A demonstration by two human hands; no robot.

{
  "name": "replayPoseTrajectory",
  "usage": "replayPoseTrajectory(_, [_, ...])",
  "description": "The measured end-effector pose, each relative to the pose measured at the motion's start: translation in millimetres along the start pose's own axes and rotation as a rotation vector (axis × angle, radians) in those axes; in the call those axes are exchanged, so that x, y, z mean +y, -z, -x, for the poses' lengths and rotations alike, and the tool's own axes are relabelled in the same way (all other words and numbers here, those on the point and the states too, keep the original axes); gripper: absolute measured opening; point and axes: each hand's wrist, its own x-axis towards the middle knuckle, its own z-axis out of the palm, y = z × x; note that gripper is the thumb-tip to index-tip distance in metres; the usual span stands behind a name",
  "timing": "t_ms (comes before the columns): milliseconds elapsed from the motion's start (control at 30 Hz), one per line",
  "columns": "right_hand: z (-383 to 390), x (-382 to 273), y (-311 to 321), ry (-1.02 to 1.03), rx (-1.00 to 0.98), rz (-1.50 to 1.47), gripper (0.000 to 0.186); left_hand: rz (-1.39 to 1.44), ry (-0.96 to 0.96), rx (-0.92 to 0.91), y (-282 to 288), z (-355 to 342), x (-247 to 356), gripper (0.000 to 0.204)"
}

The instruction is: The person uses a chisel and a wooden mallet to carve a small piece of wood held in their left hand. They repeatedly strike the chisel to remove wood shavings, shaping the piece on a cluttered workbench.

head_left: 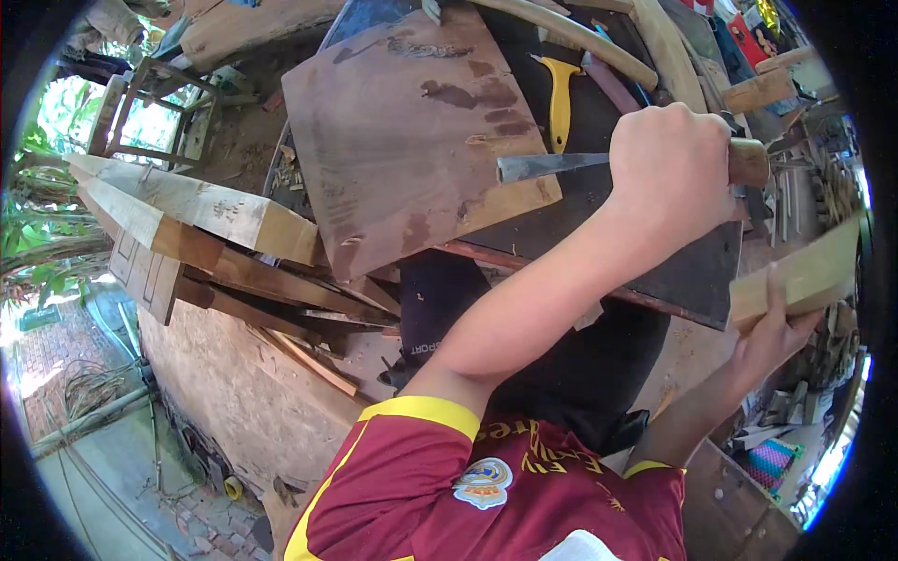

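Note:
My left hand [669, 168] is closed in a fist round a chisel [552, 166]. The metal blade points left, over a flat brown wooden board [412, 150] with dark stains; whether it touches the board I cannot tell. The wooden handle end sticks out on the right of the fist. Off to the right, my right hand [772, 341] grips a pale block of wood [795, 280], tilted and slightly blurred, apart from the chisel. The board lies on a dark tabletop [678, 266] in front of me.
A yellow-handled tool [559, 107] lies beyond the chisel, near a long curved piece of wood [571, 37]. Squared timbers [215, 210] are stacked on the left, above a large wooden slab [220, 374]. A wooden frame [154, 112] stands at the far left.

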Motion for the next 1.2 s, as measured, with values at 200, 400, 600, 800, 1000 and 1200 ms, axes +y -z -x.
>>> replayPoseTrajectory(200, [-8,17,14,0.305,-0.434,0.440,0.075,-0.050,-0.014,0.035,1,-2,-3,0.018])
replayPoseTrajectory(400, [-10,34,-7,0.239,-0.186,0.183,0.080,-0.038,-0.006,0.006,2,-1,-2,0.019])
replayPoseTrajectory(600, [-23,18,18,0.194,-0.342,0.318,0.075,-0.021,-0.022,0.029,6,0,-2,0.017])
replayPoseTrajectory(800, [3,32,12,0.440,-0.398,0.428,0.077,-0.070,-0.030,0.038,-3,-1,-5,0.022])
replayPoseTrajectory(1000, [-5,20,2,0.159,-0.185,0.201,0.076,-0.120,-0.018,-0.007,-6,-3,-5,0.016])
replayPoseTrajectory(1200, [-18,11,16,0.269,-0.327,0.443,0.075,-0.178,0.003,-0.008,-18,-1,-10,0.017])
